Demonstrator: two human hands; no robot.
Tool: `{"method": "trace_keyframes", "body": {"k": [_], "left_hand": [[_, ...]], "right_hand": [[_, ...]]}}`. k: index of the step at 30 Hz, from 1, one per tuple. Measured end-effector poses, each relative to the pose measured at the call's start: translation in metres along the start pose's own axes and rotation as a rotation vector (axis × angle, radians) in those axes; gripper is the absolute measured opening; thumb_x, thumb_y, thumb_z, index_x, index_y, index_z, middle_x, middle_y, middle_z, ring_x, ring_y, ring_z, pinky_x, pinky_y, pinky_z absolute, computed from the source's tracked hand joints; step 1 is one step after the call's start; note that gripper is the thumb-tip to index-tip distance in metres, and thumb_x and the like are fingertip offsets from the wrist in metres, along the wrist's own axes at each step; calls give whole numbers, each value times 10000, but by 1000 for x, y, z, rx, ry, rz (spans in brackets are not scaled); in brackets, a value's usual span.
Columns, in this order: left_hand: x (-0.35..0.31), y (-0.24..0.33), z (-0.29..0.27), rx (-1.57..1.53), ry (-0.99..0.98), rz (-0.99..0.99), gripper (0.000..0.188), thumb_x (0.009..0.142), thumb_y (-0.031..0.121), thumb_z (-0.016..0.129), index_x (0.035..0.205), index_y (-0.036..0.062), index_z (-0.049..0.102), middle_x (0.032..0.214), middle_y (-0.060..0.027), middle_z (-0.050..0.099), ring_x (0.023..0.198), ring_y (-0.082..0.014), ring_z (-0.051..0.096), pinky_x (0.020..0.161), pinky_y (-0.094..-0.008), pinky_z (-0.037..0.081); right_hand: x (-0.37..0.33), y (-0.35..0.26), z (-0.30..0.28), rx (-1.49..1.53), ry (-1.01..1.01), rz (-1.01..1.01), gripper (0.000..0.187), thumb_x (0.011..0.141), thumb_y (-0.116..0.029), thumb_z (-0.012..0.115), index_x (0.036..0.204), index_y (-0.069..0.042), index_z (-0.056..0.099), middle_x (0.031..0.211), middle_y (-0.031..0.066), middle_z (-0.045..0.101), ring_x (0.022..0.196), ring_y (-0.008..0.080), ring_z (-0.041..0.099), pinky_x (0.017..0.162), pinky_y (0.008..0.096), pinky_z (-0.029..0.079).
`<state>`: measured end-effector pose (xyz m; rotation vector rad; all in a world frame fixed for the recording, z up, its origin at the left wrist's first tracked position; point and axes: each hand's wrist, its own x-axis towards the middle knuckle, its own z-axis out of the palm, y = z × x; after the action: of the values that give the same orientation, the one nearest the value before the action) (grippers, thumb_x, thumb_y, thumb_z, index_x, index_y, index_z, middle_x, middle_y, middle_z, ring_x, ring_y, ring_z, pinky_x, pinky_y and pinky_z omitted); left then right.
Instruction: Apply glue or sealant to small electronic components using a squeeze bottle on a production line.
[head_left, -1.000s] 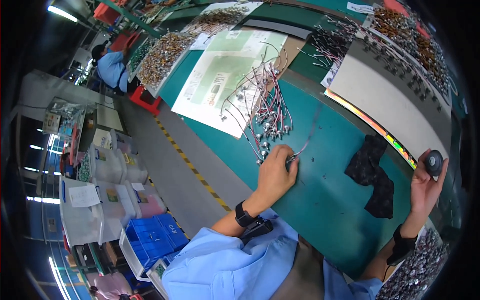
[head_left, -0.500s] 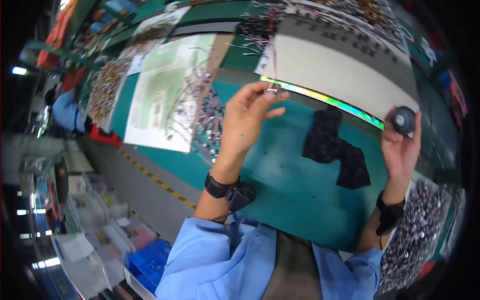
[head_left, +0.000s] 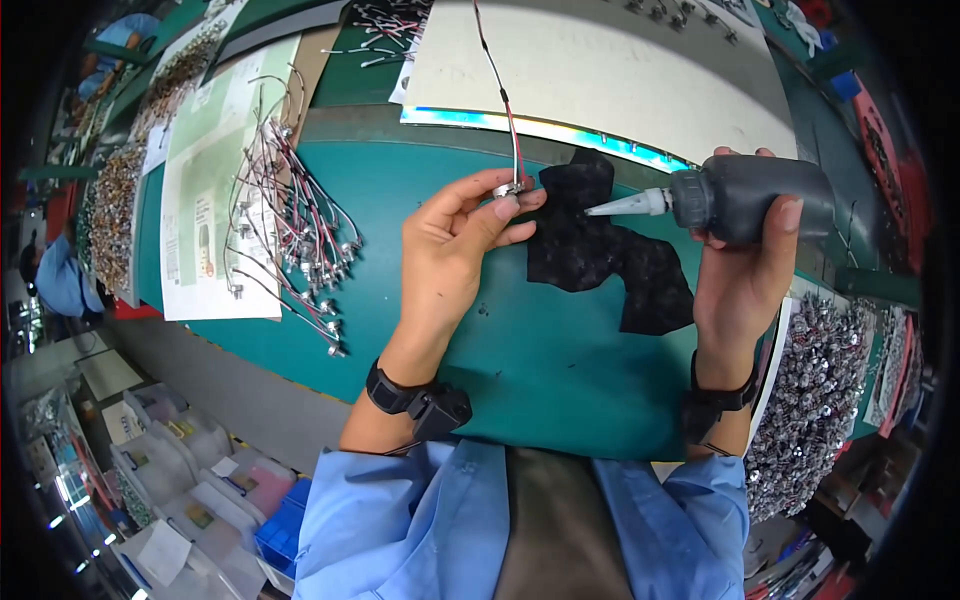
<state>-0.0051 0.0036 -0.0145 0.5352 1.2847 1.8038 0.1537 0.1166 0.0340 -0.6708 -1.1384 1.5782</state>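
Between the thumb and fingers of my left hand (head_left: 445,250) is a small round metal part (head_left: 506,189), its red, white and black wire leads (head_left: 503,95) running up and away. My right hand (head_left: 735,295) is wrapped around a dark grey squeeze bottle (head_left: 765,197). The bottle lies level, its pale tapered nozzle (head_left: 630,205) pointing left toward the metal part, apart from it. Under and beyond the nozzle, a crumpled black cloth (head_left: 585,255) lies on the green mat (head_left: 560,390).
Left of my hands, several wired metal parts (head_left: 310,240) lie partly over a pale green-and-white sheet (head_left: 200,220). A cream board (head_left: 600,80) stretches across the back. Many small metal parts (head_left: 815,400) are heaped at right. Plastic bins (head_left: 180,470) stand at lower left.
The squeeze bottle has tipped from end-on to level, its nozzle now pointing left, and come closer to my left hand. My left hand still pinches the wired part. The view has shifted.
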Motion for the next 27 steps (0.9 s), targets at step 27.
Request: {"method": "trace_keyframes", "body": {"k": [27], "left_hand": [[-12, -6, 8, -12, -109, 61, 168, 790, -60, 490, 957, -67, 489, 773, -154, 589, 737, -215, 616, 621, -237, 509]], "right_hand": [[-14, 20, 5, -304, -77, -344, 706, 689, -470, 591, 1160, 1, 357, 1068, 148, 474, 1011, 286, 490, 890, 391, 400]]}}
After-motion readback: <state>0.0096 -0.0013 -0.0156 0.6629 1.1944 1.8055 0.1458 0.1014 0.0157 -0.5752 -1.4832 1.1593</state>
